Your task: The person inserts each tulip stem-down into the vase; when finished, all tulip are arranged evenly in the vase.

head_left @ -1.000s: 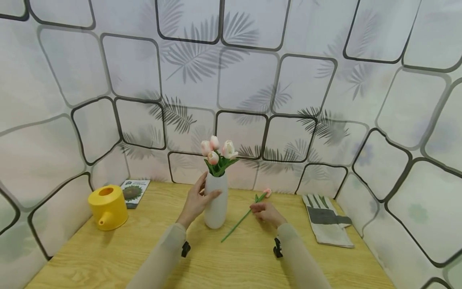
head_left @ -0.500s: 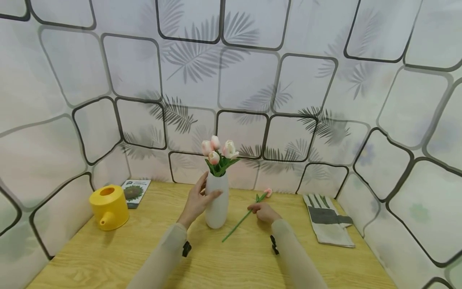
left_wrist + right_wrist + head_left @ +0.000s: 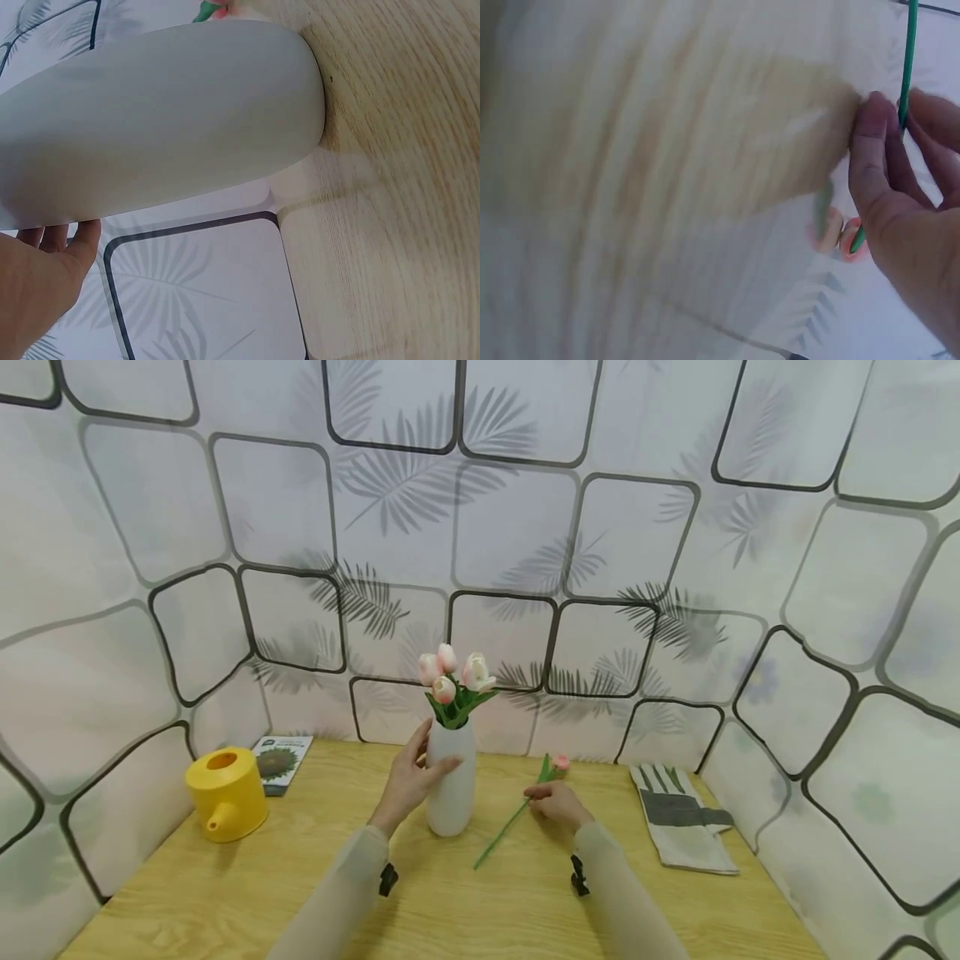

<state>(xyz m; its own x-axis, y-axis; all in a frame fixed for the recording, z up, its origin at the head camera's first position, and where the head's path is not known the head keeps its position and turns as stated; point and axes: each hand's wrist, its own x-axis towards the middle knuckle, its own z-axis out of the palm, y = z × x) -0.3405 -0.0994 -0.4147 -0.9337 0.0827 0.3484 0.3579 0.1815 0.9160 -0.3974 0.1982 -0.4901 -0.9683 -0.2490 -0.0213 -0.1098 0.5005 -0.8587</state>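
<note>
A tall white vase (image 3: 451,781) stands upright on the table with several pink-white tulips (image 3: 446,681) in it. My left hand (image 3: 411,779) holds the vase's left side, its thumb across the front and the fingers partly behind; the left wrist view shows fingertips against the vase wall (image 3: 165,112). To the right of the vase, my right hand (image 3: 557,804) pinches the green stem (image 3: 501,833) of a single pink tulip (image 3: 561,762) between thumb and fingers. That tulip's head points away from me, its stem end toward me. The right wrist view shows the pinched stem (image 3: 909,60) closely.
A yellow watering can (image 3: 227,793) stands at the left, before a seed packet with a flower picture (image 3: 279,762). Grey and white gloves (image 3: 681,817) lie at the right. A patterned curtain (image 3: 517,527) encloses the wooden table (image 3: 465,918) at the back and sides.
My right hand moves slightly left, then back right with the tulip. The tulip turns, its leaf now upright beside the head and its stem end farther right. My left hand and the vase stay put.
</note>
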